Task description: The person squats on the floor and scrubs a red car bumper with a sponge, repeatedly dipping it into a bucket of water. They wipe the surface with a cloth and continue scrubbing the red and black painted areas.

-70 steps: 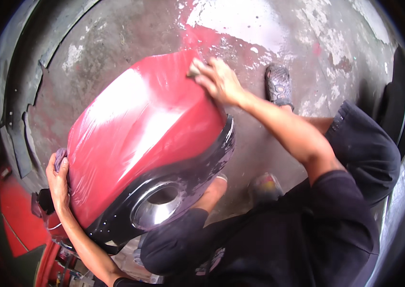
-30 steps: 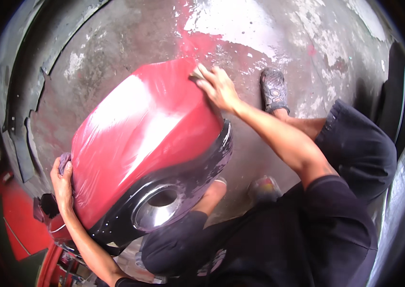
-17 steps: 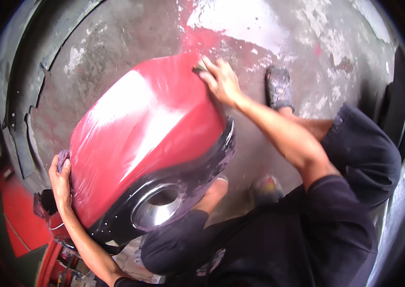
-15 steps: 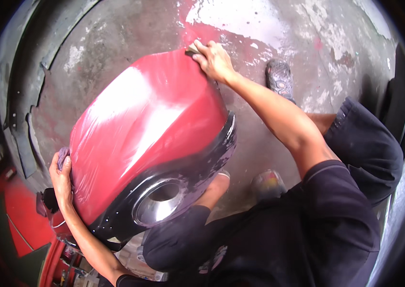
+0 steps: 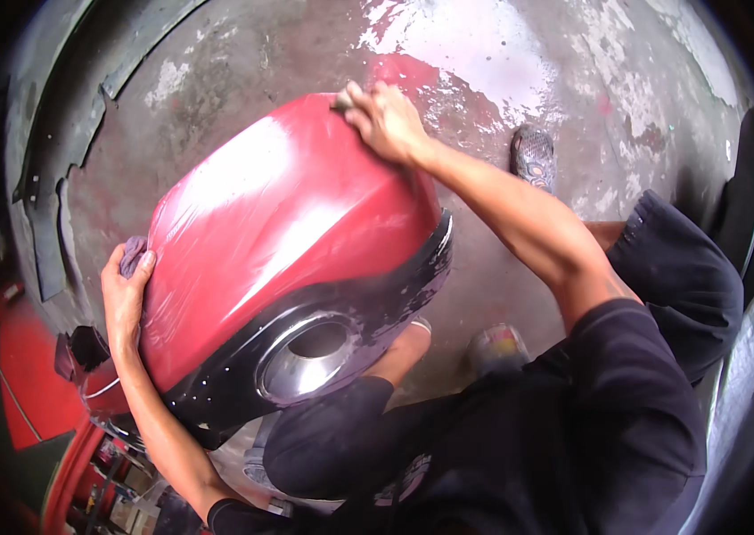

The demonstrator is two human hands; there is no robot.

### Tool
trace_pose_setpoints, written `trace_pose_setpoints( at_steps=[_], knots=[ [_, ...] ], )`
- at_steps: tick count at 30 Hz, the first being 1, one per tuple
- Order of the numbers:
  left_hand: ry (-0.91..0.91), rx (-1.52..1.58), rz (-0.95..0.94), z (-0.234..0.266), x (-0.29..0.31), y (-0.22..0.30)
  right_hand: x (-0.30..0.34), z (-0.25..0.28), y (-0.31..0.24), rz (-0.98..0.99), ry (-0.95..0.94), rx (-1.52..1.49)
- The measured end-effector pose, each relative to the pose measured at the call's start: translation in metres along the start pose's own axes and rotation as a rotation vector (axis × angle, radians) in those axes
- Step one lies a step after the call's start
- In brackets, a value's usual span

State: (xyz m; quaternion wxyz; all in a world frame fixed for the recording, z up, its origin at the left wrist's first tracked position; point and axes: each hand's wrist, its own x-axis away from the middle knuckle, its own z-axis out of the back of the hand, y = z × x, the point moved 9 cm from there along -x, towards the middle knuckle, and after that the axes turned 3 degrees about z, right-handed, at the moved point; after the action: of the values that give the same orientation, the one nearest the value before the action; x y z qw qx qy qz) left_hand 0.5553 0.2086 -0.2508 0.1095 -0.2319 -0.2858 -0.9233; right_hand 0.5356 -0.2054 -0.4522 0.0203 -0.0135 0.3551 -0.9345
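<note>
A large wet car bumper, red with a black lower band and a round silver-ringed opening, lies slanted across my front, against my bent leg. At its far end my right hand is closed on a small dark sanding pad, pressed to the red surface near the upper edge; motion blurs the fingertips. At the left edge my left hand grips a crumpled purple-grey rag, its thumb along the bumper's side. Part of the rag is hidden behind the fingers.
Wet, stained concrete floor spreads beyond the bumper, with a shiny puddle at the far side. Grey curved panels stand at the left. Red panels and a cluttered red-edged shelf sit lower left. My shoe is on the floor.
My right hand has slid left along the bumper's far end with the pad. The view has shifted slightly; my left hand keeps its hold on the rag at the left edge.
</note>
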Motion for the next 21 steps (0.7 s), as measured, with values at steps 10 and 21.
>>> trace_pose_setpoints(
  at_steps=[10,21],
  knots=[
    [-0.001,0.010,-0.017,-0.001,-0.004,0.004,-0.014,-0.005,0.030,-0.058,0.002,0.084],
    [0.028,-0.028,-0.008,0.004,0.001,-0.002,-0.006,0.005,0.026,-0.209,-0.169,-0.008]
  ],
)
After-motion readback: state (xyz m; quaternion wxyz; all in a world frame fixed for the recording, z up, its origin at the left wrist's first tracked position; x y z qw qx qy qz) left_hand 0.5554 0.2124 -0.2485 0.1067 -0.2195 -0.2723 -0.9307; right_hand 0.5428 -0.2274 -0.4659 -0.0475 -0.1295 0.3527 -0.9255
